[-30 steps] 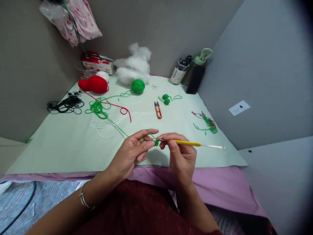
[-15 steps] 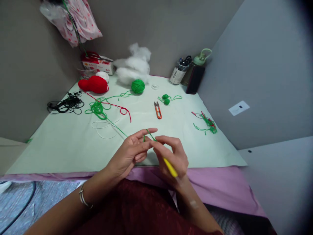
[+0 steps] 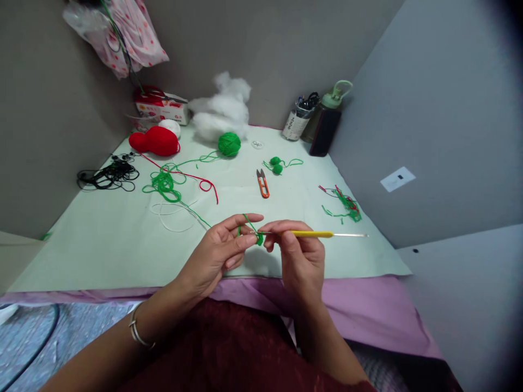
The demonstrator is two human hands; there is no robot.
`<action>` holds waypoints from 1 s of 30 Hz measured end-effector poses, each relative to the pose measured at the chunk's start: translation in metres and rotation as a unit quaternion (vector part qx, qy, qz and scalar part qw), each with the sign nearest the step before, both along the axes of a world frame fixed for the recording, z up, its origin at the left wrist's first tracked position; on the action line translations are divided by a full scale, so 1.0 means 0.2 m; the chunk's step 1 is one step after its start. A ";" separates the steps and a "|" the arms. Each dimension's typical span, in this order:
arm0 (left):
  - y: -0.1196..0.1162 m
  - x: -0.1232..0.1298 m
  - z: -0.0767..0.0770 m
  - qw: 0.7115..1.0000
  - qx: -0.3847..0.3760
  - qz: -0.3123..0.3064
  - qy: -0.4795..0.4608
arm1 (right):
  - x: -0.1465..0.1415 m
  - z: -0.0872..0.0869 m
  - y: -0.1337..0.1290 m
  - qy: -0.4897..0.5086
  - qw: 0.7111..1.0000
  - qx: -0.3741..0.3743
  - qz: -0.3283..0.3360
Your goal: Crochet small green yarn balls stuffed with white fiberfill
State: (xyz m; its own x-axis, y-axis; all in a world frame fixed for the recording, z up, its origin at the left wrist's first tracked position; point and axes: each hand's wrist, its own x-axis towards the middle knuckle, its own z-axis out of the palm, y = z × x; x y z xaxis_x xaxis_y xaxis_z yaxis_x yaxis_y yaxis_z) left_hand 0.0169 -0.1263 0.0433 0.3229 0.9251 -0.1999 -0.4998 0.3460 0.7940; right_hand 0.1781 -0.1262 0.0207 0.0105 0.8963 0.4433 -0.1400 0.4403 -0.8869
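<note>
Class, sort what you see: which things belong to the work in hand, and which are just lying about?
In the work:
yellow-handled hook, in the right hand
small green piece, pinched by the left hand
green yarn, running to that hand

Apparently just lying about:
orange snips
red bundle
black tangle
white stuffing
bottle

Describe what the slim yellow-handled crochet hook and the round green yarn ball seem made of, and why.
Slim yellow-handled crochet hook: shaft probably metal, given its pale shine; handle smooth, perhaps plastic. Round green yarn ball: matte fibre, shown by wound strands; wool or acrylic, unclear.
</note>
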 end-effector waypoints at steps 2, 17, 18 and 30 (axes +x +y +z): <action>0.00 -0.01 0.00 1.000 0.010 0.006 0.010 | 0.02 0.01 -0.01 -0.013 1.000 -0.001 -0.007; 0.01 0.00 -0.04 0.994 -0.067 -0.014 -0.080 | 0.01 -0.02 -0.04 -0.170 0.968 0.142 -0.116; 0.01 0.00 -0.04 0.996 -0.058 -0.002 -0.071 | 0.00 -0.01 -0.04 -0.121 0.982 0.106 -0.096; -0.02 0.04 -0.06 0.999 -0.009 0.045 -0.009 | -0.02 -0.04 -0.04 -0.298 0.914 0.240 -0.139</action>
State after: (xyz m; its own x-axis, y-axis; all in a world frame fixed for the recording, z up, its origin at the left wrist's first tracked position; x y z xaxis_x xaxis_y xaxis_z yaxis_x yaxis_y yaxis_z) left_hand 0.0256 -0.1294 0.0318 0.2418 0.9470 -0.2114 -0.5431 0.3126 0.7793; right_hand 0.1746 -0.1351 0.0120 -0.1634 0.5972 0.7853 0.4809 0.7432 -0.4651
